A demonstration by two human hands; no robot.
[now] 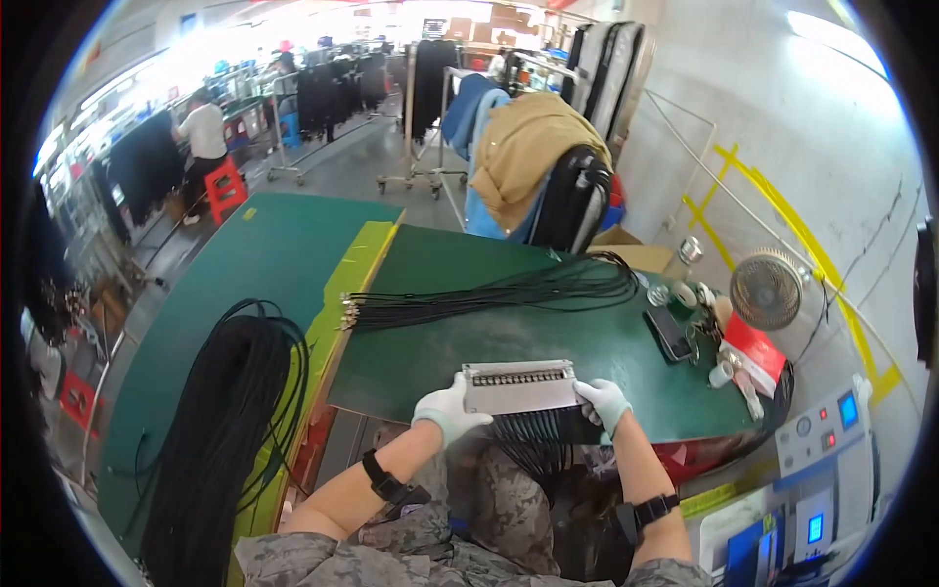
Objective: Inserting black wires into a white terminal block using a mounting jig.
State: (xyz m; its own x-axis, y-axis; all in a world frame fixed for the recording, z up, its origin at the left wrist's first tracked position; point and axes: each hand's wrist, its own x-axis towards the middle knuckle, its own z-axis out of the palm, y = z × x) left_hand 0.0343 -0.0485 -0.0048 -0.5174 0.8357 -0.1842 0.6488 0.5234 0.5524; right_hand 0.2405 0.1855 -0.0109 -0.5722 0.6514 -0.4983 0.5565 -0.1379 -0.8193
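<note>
A flat silver metal fixture (pixel 518 394) with a row of small dark slots along its top is held level at the near edge of the green table. My left hand (pixel 450 410), in a white glove, grips its left end with the thumb along the near side. At the right end my gloved right hand (pixel 603 402) is closed round the corner. Black cables (pixel 533 437) hang in a row from the fixture's near side down over my lap. Whether their ends sit in the slots is too small to tell.
A bundle of black cables with metal ends (pixel 469 301) lies across the green table (pixel 421 254). A large black cable coil (pixel 230 411) rests at left. On the right are a phone (pixel 669 334), a small fan (pixel 767 289) and a control machine (pixel 825 435). Someone sits on a red stool (pixel 225 190).
</note>
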